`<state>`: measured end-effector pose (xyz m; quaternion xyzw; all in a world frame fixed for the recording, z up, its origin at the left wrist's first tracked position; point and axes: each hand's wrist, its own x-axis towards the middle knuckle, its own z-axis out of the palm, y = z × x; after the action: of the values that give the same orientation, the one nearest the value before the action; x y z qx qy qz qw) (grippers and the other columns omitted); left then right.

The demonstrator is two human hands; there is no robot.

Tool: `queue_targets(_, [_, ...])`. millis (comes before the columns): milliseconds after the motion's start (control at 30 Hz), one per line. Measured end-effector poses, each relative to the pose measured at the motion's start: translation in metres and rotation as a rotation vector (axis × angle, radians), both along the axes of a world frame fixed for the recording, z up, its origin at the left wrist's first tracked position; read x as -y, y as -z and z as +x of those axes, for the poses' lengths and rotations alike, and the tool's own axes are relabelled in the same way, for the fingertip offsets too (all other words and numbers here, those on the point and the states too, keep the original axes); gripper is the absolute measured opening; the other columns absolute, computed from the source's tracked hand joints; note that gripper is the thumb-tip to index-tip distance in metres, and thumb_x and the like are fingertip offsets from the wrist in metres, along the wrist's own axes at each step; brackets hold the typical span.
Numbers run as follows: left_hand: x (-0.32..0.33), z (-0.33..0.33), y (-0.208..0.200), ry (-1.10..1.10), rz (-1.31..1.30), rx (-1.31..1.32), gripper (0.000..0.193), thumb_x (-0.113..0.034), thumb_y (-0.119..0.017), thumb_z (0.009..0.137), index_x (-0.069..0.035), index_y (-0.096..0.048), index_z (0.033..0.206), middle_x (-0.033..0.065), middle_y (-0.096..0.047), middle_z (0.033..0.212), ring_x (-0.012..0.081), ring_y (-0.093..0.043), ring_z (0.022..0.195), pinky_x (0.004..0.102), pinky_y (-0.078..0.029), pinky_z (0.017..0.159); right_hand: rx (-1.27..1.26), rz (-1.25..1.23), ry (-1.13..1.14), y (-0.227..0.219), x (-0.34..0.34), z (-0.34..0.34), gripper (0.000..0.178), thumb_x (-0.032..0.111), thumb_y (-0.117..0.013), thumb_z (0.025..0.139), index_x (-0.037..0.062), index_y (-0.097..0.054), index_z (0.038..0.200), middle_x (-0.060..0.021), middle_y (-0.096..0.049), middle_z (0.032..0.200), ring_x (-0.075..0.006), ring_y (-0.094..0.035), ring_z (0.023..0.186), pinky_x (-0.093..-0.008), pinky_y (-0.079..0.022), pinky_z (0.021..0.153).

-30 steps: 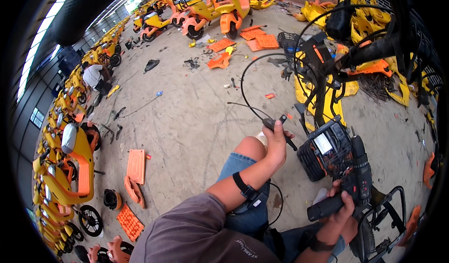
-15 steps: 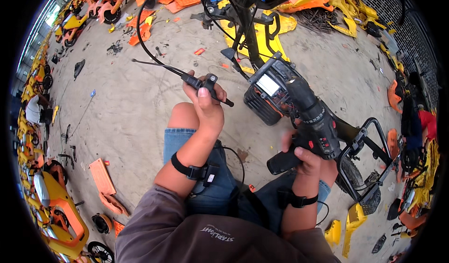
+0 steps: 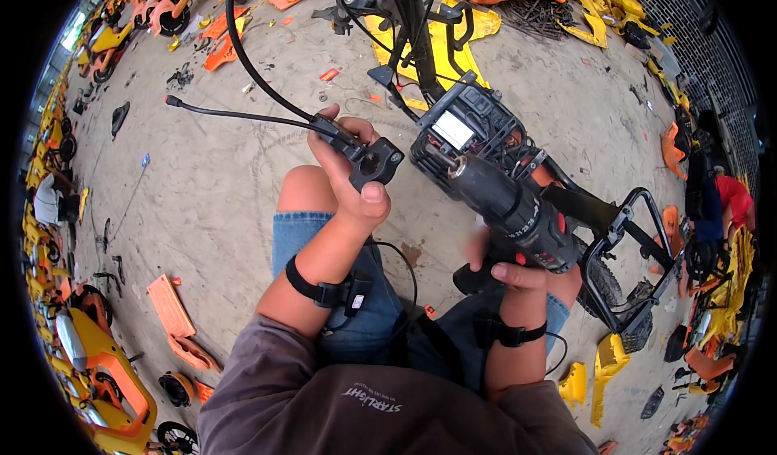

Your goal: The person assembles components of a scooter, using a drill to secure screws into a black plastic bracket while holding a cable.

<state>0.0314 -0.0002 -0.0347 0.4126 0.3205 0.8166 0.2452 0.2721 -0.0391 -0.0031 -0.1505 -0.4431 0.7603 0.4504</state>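
Now left hand [image 3: 350, 181] grips clamp bracket [image 3: 375, 162]; right hand [image 3: 511, 275] drill [image 3: 506, 204].

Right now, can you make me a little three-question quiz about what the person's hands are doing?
1. True or false: the left hand holds a black clamp with a cable on it.
2. What does the right hand grip? A) hammer B) cordless drill C) orange panel
3. Fill in: both wrists wear black ____.

Key
1. True
2. B; it is black and red, its chuck pointing towards the clamp and the black box.
3. straps
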Motion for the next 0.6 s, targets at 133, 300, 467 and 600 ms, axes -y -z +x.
queue_targets(133, [0.0001,-0.0014,0.0028,-0.03,-0.008,0.003,0.118,-0.072,-0.078,0.063,-0.006,-0.02,0.141,0.0083,-0.045,0.095,0.0113,-0.049,0.056,0.0244,-0.044,0.047,0.071,0.049,-0.034,-0.0027,-0.0013,0.0009,0.059,0.002,-0.072,0.073,-0.0069,-0.052,0.128,-0.0228,-0.068,0.102,-0.022,-0.066,0.079,-0.034,-0.054,0.074])
queue_targets(300, [0.0019,0.0025,-0.0067,-0.038,-0.024,0.07,0.114,-0.072,-0.078,0.064,-0.007,-0.023,0.14,0.0068,-0.048,0.094,0.0101,-0.049,0.055,0.0231,-0.044,0.047,0.169,-0.022,0.076,-0.0072,0.0021,-0.0074,0.072,0.003,-0.072,0.061,-0.0086,-0.05,0.129,-0.0227,-0.066,0.102,-0.0254,-0.065,0.072,-0.0349,-0.052,0.064])
queue_targets(467, [0.0026,0.0005,-0.0041,-0.064,-0.06,0.032,0.114,-0.071,-0.079,0.063,-0.008,-0.022,0.14,0.0077,-0.048,0.095,0.0108,-0.049,0.056,0.0231,-0.044,0.048,0.244,-0.05,0.104,-0.0077,0.0031,-0.0069,0.076,0.003,-0.073,0.059,-0.0083,-0.05,0.13,-0.0215,-0.066,0.099,-0.0258,-0.064,0.07,-0.0342,-0.052,0.062])
queue_targets(600, [0.0008,-0.0026,0.0031,-0.098,-0.081,-0.036,0.116,-0.072,-0.079,0.062,-0.008,-0.021,0.141,0.0085,-0.047,0.097,0.0123,-0.051,0.061,0.0247,-0.045,0.052,0.301,-0.042,0.131,-0.0027,0.0041,-0.0051,0.073,0.007,-0.077,0.063,-0.0071,-0.052,0.13,-0.0181,-0.068,0.094,-0.0232,-0.065,0.073,-0.0337,-0.052,0.066])
